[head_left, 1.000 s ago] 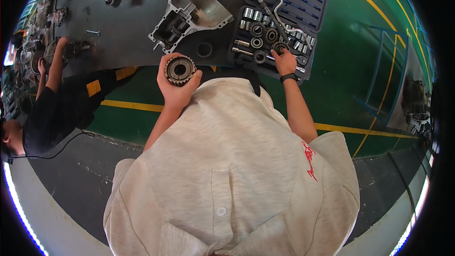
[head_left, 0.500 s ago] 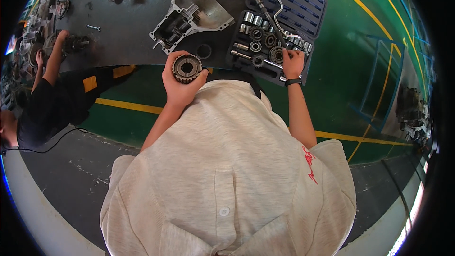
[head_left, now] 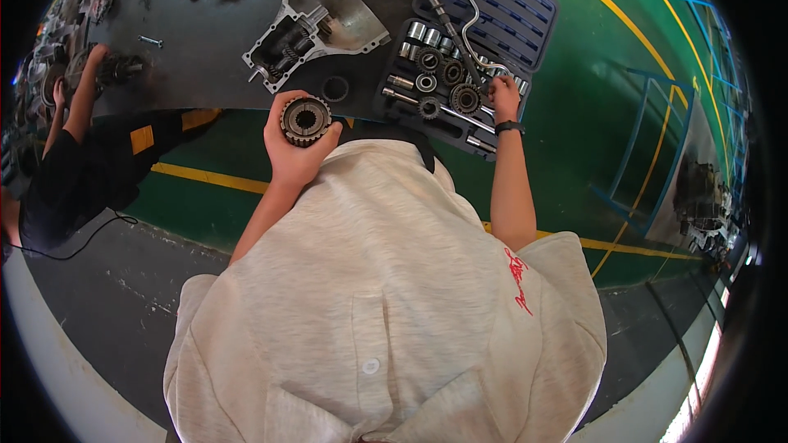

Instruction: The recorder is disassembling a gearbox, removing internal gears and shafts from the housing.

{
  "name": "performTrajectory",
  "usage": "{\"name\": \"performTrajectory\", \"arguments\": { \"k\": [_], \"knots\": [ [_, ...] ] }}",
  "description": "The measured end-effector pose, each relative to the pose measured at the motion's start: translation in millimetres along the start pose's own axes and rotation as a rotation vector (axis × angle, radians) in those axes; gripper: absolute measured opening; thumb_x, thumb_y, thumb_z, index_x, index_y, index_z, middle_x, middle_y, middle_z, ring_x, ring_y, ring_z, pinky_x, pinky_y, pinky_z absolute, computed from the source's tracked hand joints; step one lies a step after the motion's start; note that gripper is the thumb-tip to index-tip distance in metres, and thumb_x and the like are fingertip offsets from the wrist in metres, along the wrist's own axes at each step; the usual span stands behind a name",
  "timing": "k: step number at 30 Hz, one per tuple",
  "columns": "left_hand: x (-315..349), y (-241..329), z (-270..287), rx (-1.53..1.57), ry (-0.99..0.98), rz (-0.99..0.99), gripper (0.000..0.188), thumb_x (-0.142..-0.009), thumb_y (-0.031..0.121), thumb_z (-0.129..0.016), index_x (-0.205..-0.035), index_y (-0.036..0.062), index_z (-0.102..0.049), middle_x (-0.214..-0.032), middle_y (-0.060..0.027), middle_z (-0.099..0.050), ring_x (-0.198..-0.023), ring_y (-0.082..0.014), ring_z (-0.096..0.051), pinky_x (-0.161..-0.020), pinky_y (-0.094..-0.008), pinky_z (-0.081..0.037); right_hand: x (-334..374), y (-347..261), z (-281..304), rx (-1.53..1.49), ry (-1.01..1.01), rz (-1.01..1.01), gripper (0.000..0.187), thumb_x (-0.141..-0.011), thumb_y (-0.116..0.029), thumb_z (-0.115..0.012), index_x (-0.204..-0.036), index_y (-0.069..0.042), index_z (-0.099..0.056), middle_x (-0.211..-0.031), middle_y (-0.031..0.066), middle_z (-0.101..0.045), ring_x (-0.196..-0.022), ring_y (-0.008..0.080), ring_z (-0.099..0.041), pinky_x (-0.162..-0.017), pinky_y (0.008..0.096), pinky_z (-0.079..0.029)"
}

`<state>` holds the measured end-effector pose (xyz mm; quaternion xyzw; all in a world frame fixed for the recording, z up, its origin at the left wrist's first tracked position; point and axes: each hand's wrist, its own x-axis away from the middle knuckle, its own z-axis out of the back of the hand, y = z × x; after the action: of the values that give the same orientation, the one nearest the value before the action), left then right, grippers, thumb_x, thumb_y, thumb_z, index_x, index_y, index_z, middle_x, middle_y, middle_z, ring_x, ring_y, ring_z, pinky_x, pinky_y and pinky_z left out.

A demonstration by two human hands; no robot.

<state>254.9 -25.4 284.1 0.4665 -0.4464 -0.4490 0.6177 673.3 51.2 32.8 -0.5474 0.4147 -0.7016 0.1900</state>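
My left hand (head_left: 294, 146) is wrapped round a toothed synchronizer hub (head_left: 305, 121), its splined bore facing up, just off the table's near edge. My right hand (head_left: 505, 100) is over the right side of an opened socket set case (head_left: 532, 2). Its fingers are pinched together close to the lower end of a dark shaft (head_left: 443, 15); whatever they hold is too small or hidden. Beside them in the case lie a large gear (head_left: 465, 99), a second gear (head_left: 451, 72), a small bearing (head_left: 426, 82) and several chrome sockets (head_left: 417, 31). A bent chrome speed handle (head_left: 474, 8) lies across the case.
A cut-open gearbox housing (head_left: 316, 29) stands on the dark table (head_left: 197, 57), with a dark ring (head_left: 335, 89) near it. A bolt (head_left: 150, 41) lies farther left. At the far left a co-worker's arm (head_left: 82, 102) reaches to other metal parts.
My right hand has shifted slightly up and away from the large gear, its fingers drawn closer together. My left hand still grips the hub. The whole view has slid a little leftward.
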Motion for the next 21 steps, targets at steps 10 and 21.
{"name": "performTrajectory", "arguments": {
  "k": [10, 21],
  "knots": [
    [1, 10, -4, 0.006, 0.053, 0.035, 0.049, -0.069, 0.005, -0.084, -0.110, 0.0034, -0.057, -0.090, -0.0029, -0.064, -0.084, -0.0081, -0.060, -0.079, -0.0247, -0.051, -9, -14, -32, 1.214, -0.169, 0.303, 0.047, -0.085, -0.045, -0.072, -0.107, -0.004, -0.074, -0.099, 0.0192, -0.073, -0.093, 0.0366, -0.070, -0.084, 0.0467, -0.054],
    [-5, 6, 20, -0.025, 0.051, -0.060, 0.048, -0.070, 0.007, -0.083, -0.110, 0.0034, -0.057, -0.094, -0.0023, -0.063, -0.086, -0.0090, -0.059, -0.081, -0.0247, -0.050, 26, -160, -73, 0.953, 0.153, 0.720, 0.040, -0.087, -0.041, -0.072, -0.103, -0.005, -0.076, -0.089, 0.0168, -0.074, -0.084, 0.0338, -0.072, -0.077, 0.0405, -0.055]
  ]
}}
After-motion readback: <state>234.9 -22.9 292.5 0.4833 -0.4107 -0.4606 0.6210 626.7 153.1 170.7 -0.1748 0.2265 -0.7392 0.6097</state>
